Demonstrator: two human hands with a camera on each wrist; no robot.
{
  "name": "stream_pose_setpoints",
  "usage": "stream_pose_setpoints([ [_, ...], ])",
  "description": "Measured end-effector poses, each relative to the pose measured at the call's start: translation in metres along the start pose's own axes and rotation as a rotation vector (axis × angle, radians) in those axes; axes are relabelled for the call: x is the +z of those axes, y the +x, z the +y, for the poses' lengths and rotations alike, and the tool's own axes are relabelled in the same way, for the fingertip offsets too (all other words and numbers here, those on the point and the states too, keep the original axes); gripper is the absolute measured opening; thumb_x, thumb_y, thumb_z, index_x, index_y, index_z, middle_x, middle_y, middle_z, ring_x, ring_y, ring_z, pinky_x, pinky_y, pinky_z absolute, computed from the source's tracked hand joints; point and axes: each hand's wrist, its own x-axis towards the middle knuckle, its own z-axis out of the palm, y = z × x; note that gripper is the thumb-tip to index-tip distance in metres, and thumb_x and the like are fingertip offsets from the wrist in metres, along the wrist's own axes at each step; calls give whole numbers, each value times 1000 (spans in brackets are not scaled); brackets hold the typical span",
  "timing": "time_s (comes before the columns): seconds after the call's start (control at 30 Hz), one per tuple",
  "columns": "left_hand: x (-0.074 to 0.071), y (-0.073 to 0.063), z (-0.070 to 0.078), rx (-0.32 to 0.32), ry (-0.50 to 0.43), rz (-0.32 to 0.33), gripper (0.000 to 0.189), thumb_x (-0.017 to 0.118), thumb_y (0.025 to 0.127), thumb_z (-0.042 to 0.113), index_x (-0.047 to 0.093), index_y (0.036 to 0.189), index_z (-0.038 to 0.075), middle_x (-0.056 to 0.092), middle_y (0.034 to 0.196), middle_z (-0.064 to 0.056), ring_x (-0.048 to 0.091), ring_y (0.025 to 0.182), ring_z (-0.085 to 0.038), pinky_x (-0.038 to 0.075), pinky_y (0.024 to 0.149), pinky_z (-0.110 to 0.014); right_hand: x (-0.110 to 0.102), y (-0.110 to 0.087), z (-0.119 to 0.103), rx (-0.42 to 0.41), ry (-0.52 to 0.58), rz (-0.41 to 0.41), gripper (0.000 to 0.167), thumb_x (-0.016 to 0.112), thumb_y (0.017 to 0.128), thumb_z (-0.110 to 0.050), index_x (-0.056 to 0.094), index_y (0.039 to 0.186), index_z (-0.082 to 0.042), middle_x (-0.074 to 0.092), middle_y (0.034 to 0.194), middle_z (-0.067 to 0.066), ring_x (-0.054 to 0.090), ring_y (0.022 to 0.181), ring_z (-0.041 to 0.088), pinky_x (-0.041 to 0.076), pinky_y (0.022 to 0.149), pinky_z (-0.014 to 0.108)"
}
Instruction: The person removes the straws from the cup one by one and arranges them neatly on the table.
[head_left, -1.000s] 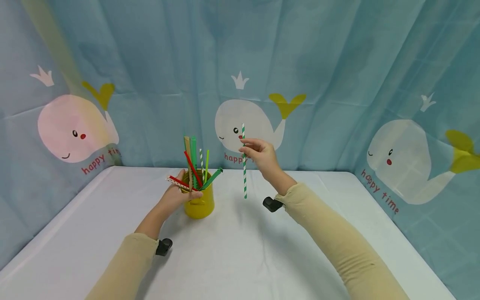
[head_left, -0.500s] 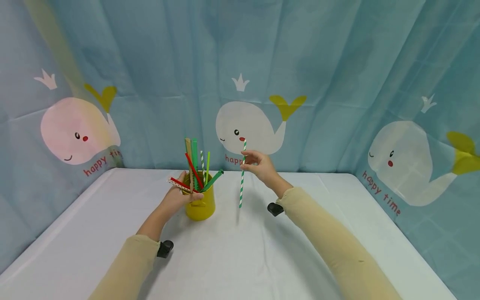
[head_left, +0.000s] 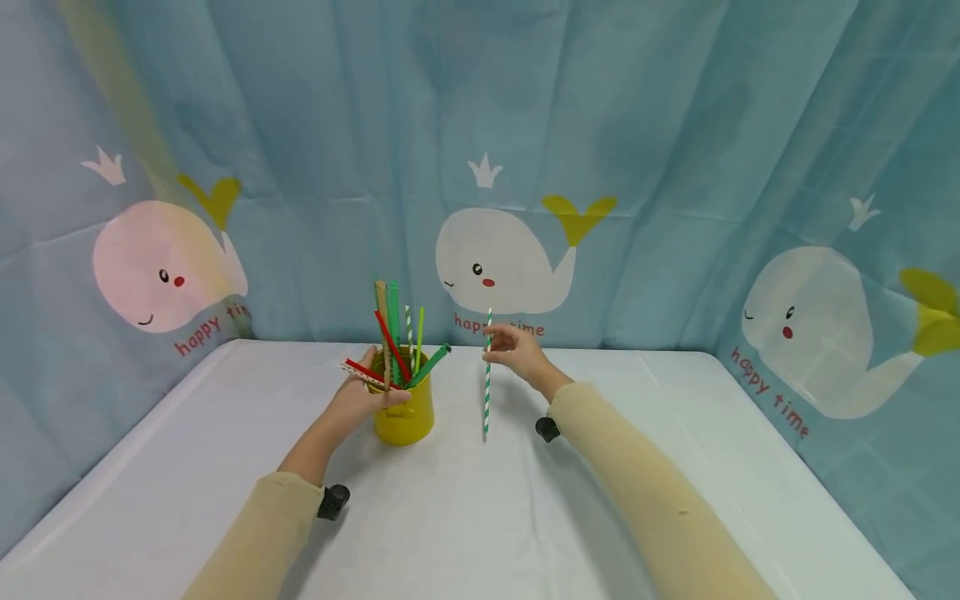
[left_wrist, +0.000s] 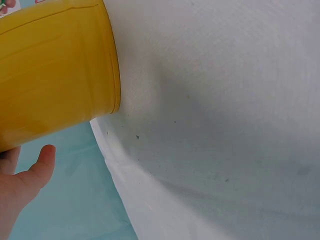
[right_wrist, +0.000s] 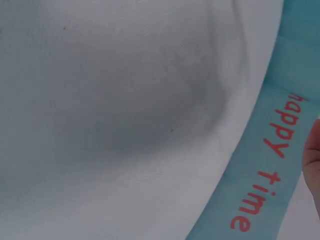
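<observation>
My left hand (head_left: 358,402) grips a yellow metal pot (head_left: 405,422) near its rim, thumb across the front and fingers on the far side. Several sticks and straws stand in it: a tan stick, a wide green strip, red ones, a striped straw (head_left: 409,327), a lime one (head_left: 420,333) and a leaning green one (head_left: 429,367). In the left wrist view the pot's wall (left_wrist: 55,70) rests on the cloth. To its right, my right hand (head_left: 519,353) pinches a green-and-white striped paper straw (head_left: 487,400) near its top. This straw is nearly upright, its lower end close over the cloth.
A white cloth covers the table (head_left: 450,533). Behind it and at both sides hangs a blue curtain (head_left: 645,167) with whales printed on it. Black wrist cameras, such as the left one (head_left: 334,502), sit below both wrists.
My right hand has come down with the striped straw, its lower end now nearer the table. The left hand stays on the pot. The whole head view has shifted slightly.
</observation>
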Motion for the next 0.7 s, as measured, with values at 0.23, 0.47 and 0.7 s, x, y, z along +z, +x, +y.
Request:
stream_pose_setpoints([
  [0.23, 1, 0, 0, -2, 4, 10, 119, 75, 80, 50, -7, 156, 10, 9, 159, -24, 12, 143, -47, 16, 110, -65, 3, 2, 8, 68, -33, -42, 43, 68, 89, 0, 58, 130, -4, 59, 99, 10, 57, 93, 22, 49, 91, 43],
  [0.47, -1, 0, -3, 5, -14, 14, 120, 76, 79, 50, -6, 156, 10, 9, 159, -24, 11, 143, -46, 16, 111, -64, 6, 4, 12, 127, -122, -48, 44, 69, 89, -1, 58, 131, -3, 59, 97, 10, 53, 85, 19, 48, 77, 36],
  [0.7, 1, 0, -2, 6, -37, 9, 116, 77, 81, 45, -5, 156, 10, 10, 160, -22, 12, 143, -46, 15, 110, -65, 6, 8, 18, 175, -259, -85, 48, 70, 89, -4, 55, 134, 0, 60, 98, 10, 54, 89, 22, 44, 75, 30],
])
